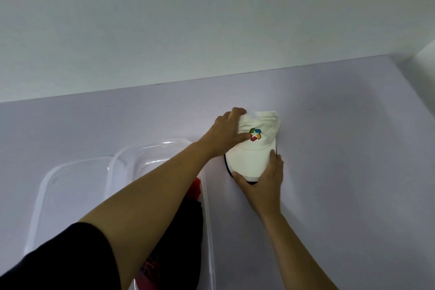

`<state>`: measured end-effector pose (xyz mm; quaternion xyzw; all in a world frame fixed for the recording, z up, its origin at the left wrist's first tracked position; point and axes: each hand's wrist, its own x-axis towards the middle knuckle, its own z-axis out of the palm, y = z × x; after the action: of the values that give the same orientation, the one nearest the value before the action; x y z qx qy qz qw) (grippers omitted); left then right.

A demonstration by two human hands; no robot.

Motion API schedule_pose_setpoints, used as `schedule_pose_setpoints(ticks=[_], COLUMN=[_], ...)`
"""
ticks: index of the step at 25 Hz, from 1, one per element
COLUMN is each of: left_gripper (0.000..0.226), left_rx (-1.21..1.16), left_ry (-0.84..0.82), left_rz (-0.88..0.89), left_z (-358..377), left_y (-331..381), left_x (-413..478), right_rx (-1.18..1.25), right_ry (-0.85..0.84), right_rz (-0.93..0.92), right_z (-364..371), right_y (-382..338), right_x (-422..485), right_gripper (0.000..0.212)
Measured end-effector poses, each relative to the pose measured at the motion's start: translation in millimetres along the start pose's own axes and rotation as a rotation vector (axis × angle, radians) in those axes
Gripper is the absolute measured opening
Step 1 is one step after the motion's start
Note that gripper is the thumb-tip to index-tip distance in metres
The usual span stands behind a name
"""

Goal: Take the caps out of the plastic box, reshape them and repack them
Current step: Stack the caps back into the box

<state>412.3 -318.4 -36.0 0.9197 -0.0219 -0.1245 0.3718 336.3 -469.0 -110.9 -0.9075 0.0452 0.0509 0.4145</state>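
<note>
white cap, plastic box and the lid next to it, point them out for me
white cap (pixel 249 160): head view, on the brim.
plastic box (pixel 209 207): head view, on its clear right wall.
lid (pixel 70 183): head view, on its flat clear middle.

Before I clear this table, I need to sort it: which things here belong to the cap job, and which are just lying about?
Part of the job:
white cap, held by left hand and right hand
clear plastic box
dark and red caps inside it

Just lying about:
clear lid beside the box

Matt white cloth cap (pixel 255 148), glossy clear plastic box (pixel 207 195), smooth, seemingly matt table (pixel 353 148).
</note>
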Motion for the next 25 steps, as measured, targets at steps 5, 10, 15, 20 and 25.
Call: schedule_pose_setpoints(ticks=[5,10,15,20,25], left_gripper=[0.034,0.039,0.032,0.024,0.028], left_rx=[-0.090,-0.112,0.010,0.131,0.122], left_ry=[-0.102,-0.270,-0.450,-0.591,-0.574], left_rz=[-0.121,-0.111,-0.151,-0.211,-0.126], left_z=[-9.2,-8.8,-11.3,-9.8,-41.1], left_y=[1.8,7.3,11.7,14.7,31.2], left_x=[13.3,21.9,26.2,28.9,14.3], right_rx=[-0.028,-0.023,-0.040,-0.082,0.031], right_ry=[-0.010,-0.036,-0.024,-0.041,0.010], right_rz=[-0.023,-0.011,-0.025,-0.061,-0.112], right_z=[-0.5,-1.6,-1.1,-3.0,-12.6], right_y=[6.5,6.7,10.6,12.5,-6.4], right_x=[-0.8,-3.0,-6.0,-8.5,-14.3], right_gripper=[0.117,0.117,0.116,0.114,0.114])
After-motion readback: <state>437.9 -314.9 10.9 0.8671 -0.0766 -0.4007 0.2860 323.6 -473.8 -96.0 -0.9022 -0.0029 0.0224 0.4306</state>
